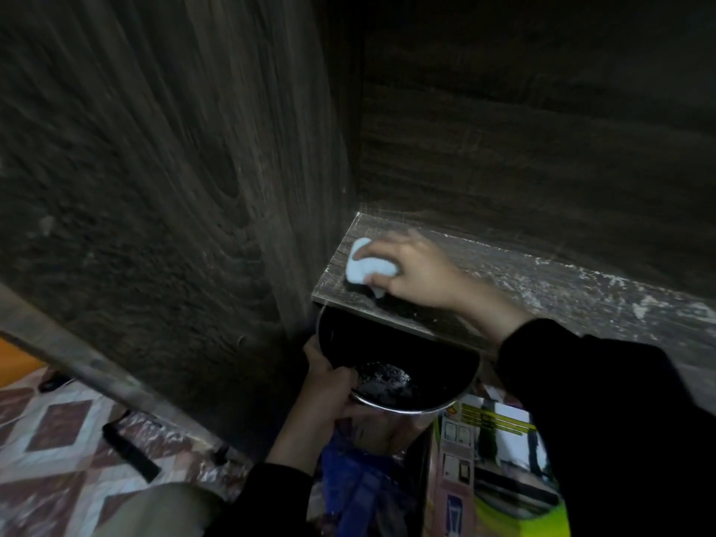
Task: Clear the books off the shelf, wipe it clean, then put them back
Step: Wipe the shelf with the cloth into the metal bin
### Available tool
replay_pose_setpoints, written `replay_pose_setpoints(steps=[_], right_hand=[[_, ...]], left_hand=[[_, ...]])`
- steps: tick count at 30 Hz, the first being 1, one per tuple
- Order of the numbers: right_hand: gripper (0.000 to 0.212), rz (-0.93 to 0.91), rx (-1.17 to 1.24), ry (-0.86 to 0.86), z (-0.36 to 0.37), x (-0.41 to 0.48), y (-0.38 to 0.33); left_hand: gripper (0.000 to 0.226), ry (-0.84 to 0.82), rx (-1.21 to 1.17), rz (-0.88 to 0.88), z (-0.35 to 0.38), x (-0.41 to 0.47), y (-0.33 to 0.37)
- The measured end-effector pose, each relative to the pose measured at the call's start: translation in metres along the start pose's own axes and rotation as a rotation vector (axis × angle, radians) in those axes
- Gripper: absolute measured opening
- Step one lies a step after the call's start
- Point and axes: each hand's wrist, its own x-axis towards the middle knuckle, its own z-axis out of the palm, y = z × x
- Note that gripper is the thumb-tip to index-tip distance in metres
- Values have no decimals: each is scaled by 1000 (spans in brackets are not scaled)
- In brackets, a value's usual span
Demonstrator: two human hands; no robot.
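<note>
The shelf (542, 281) has no books on it. The right hand (418, 269) squeezes a white cloth (366, 265) on its left end. Below the shelf, the left hand (329, 385) holds a bowl (395, 366). White dust remains; books go back later.

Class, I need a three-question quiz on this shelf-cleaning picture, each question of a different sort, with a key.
1. True or false: books stand on the shelf being wiped.
2. Which hand presses the white cloth on the shelf? A) left B) right
3. Fill in: the left hand holds a dark ____ under the shelf's front edge.

Key:
1. False; no books show on it.
2. B, the right hand.
3. Bowl, apparently to catch dust.
</note>
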Motion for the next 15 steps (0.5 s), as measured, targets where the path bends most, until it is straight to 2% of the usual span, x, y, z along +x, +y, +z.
replay_pose_setpoints(steps=[3, 6, 11, 15], right_hand=[[35, -16, -208, -54, 18, 32, -30], [34, 29, -298, -143, 31, 48, -40], [30, 13, -244, -301, 4, 57, -35], [25, 31, -131, -195, 3, 60, -29]], left_hand=[[65, -6, -5, 1, 0, 1, 0], [66, -12, -24, 7, -1, 2, 0], [67, -37, -17, 1, -2, -2, 1], [65, -35, -10, 9, -2, -3, 2]])
